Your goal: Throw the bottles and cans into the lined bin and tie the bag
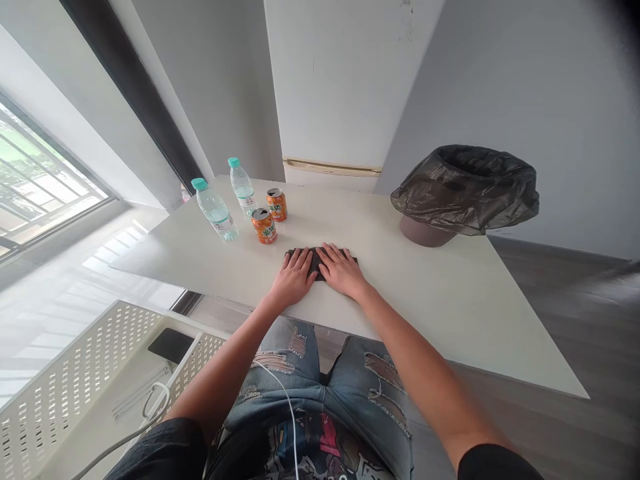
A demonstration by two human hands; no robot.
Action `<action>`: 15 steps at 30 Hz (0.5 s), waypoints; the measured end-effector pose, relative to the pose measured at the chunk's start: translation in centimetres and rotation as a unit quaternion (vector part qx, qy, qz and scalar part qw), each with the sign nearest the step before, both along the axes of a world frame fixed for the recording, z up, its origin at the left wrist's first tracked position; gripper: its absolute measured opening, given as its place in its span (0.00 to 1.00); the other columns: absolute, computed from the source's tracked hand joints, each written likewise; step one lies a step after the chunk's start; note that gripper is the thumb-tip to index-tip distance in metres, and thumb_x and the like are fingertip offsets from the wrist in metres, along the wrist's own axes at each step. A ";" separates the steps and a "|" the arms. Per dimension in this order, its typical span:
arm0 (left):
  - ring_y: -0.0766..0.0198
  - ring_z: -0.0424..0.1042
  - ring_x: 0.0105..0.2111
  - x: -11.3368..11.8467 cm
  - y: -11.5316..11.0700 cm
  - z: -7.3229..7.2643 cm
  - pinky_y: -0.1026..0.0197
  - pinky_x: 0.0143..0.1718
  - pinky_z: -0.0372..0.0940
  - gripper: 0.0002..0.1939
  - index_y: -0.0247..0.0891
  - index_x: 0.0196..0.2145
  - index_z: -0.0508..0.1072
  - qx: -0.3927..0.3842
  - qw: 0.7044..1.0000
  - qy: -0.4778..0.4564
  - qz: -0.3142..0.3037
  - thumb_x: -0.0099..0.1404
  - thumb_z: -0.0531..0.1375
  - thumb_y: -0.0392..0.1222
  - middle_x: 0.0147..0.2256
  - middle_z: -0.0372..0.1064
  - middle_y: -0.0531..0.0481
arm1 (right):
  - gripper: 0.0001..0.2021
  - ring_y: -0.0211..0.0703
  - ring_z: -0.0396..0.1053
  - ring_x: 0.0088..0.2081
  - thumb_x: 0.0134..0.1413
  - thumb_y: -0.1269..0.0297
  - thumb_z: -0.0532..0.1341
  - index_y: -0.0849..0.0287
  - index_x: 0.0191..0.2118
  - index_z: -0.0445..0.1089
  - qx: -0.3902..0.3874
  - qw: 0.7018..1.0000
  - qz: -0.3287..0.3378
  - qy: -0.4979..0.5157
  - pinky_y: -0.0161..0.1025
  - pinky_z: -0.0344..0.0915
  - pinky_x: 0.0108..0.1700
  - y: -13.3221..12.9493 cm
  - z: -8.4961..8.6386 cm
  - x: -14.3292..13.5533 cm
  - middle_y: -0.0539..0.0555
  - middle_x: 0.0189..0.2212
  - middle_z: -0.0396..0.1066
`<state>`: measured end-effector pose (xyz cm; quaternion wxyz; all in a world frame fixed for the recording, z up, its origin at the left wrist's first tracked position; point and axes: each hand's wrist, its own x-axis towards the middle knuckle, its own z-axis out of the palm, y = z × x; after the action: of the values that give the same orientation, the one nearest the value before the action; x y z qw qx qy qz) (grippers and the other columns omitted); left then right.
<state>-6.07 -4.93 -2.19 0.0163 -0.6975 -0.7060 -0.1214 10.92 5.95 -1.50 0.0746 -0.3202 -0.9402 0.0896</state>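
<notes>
Shirt: our dark printed T-shirt [320, 443] lay nearest, above ripped blue jeans [320, 393], a thin white cord [289, 397] running over both.
Hands: we had our left hand [295, 277] and right hand [341, 270] pressed palm-down, fingers extended, clenching nothing.
Black piece: under both palms we had a flat, dark rectangular piece [315, 265], cloth or plastic we could not tell, near the front edge of the glossy white tabletop [450, 313].
Cans: two orange metal cans [264, 228] stood upright beyond our left hand.
Bottles: two clear plastic bottles with turquoise caps [217, 212] stood left of the cans.
Bin: a brownish round bin [425, 232], draped in a black plastic bag [465, 190], stood toward our right.
Basket: a white perforated plastic basket [85, 383] sat at our lower left.
Fridge: a white door [345, 80] rose behind the tabletop.
</notes>
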 end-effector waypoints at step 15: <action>0.43 0.49 0.75 0.0 0.1 -0.1 0.39 0.74 0.49 0.33 0.32 0.75 0.55 0.003 1.000 0.004 -0.007 0.79 0.46 0.50 0.75 0.50 0.38 | 0.30 0.53 0.42 0.78 0.77 0.55 0.42 0.56 0.78 0.52 -0.006 1.000 -0.004 -0.024 0.62 0.42 0.77 -0.3 0.6 0.0 0.54 0.78 0.42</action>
<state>-6.06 -4.85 -2.27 0.0202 -0.7027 -0.7009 -0.1205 10.96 5.65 -0.89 0.0501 -0.3262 -0.9399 0.0876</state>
